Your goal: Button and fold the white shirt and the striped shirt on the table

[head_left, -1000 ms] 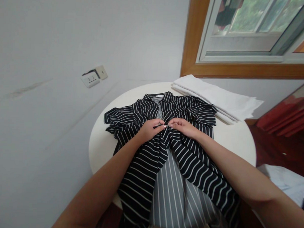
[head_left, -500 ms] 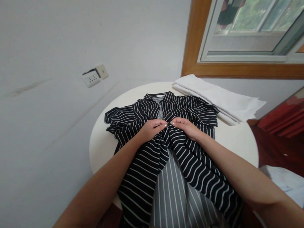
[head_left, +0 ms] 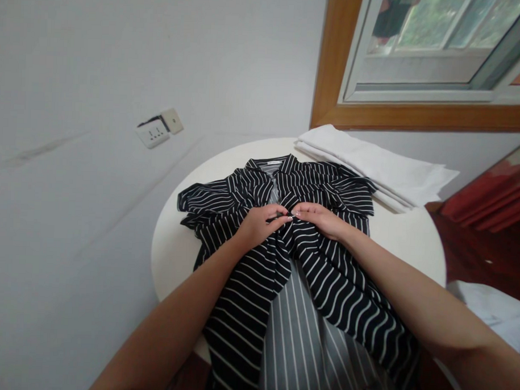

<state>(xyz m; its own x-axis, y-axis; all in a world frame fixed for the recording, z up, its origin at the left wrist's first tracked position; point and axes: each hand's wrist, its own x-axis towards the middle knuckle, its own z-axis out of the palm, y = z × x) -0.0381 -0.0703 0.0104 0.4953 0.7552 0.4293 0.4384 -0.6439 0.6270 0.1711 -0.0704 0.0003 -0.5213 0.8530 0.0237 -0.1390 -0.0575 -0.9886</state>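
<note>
A black shirt with white stripes point(head_left: 248, 297) lies front side up, its collar at the far side and its lower part hanging over the near edge. Below the chest the front falls apart, showing the grey striped inside. My left hand point(head_left: 261, 222) pinches the front edge between thumb and fingers near the middle. Close against it, my right hand point(head_left: 319, 218) grips the opposite front edge, fingers curled on the cloth. The fingertips of both hands nearly meet; any button between them is too small to make out.
The shirt rests on a round white table point(head_left: 173, 249) against the wall. Folded white cloth point(head_left: 372, 165) lies at the back right, partly past the table edge. A wall socket point(head_left: 153, 133) is at the left, a wood-framed window at the upper right, and red fabric point(head_left: 494, 197) at the right.
The left thumb and fingertips have shifted slightly right, towards the right hand's fingertips. The right hand stays nearly in place, still holding the cloth.
</note>
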